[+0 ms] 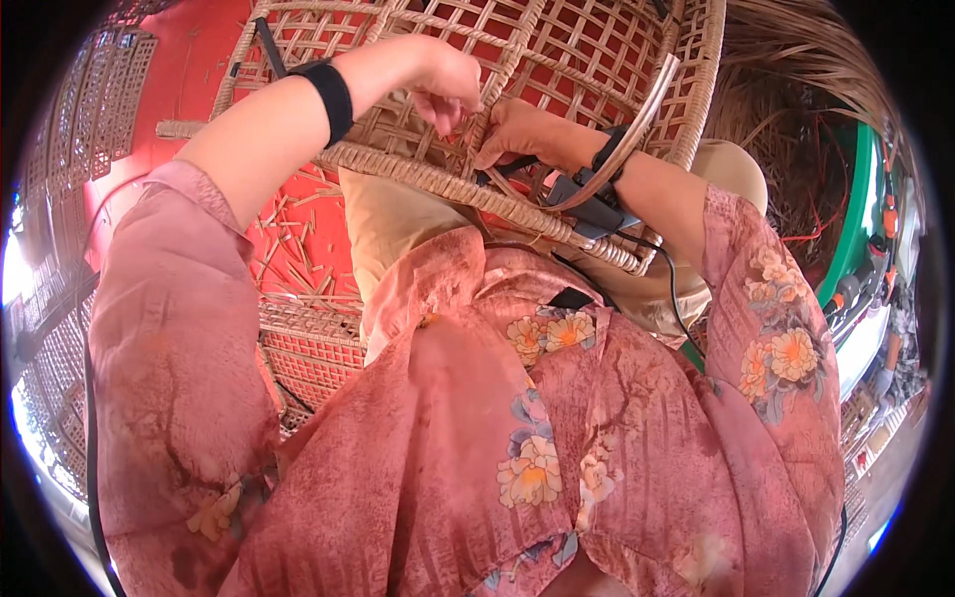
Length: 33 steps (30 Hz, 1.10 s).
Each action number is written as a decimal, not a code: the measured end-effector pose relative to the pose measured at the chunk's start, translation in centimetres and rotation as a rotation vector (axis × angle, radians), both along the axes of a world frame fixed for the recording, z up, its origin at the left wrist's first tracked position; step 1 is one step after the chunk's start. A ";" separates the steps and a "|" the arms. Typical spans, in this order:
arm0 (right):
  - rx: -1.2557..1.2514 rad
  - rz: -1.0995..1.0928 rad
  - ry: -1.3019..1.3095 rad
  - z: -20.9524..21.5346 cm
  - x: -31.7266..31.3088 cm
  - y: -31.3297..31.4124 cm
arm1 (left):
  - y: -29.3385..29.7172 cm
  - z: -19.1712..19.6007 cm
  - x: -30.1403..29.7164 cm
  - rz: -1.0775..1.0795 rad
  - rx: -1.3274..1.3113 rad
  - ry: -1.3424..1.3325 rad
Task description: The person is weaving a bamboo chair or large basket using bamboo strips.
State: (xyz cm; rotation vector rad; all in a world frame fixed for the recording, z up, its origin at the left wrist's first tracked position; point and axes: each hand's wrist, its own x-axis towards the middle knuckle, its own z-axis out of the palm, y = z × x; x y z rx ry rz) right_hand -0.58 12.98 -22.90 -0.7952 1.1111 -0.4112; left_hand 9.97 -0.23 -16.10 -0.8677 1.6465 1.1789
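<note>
A woven panel (428,174) of tan plant strips, with wrapped edges and an open lattice, rests across my lap. My left hand (448,88) is over the lattice beside the central wrapped rib, its fingers curled in; whatever they may hold is too small to make out. Just right of it, my right hand (522,134) closes round that rib, the fingertips partly hidden. A long pale strip (642,124) curves past my right wrist and down to the panel's near edge. Black bands circle both wrists, and a dark box (587,207) with a cable sits by the right one.
Cut strip scraps (293,244) litter the red floor (184,60) at the left. More lattice pieces (104,95) stand at the far left, and another woven piece (313,348) lies below. Long dry leaves (796,50) and a green rim (854,219) are at the right.
</note>
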 end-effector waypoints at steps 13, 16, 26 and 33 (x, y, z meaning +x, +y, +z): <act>-0.304 0.254 0.388 1.4 -0.2 -0.4 | 2.1 -3.8 -0.5 0.561 -0.024 0.043; -0.339 0.252 0.400 1.4 -0.3 -0.3 | 2.1 -4.6 -0.6 0.538 -0.060 0.073; -0.448 0.219 0.391 0.3 0.1 -0.4 | 1.9 -4.1 -0.9 0.413 -0.103 0.105; 0.065 -0.103 -0.271 0.3 -0.2 0.0 | 1.3 -4.2 -0.6 0.381 -0.083 0.141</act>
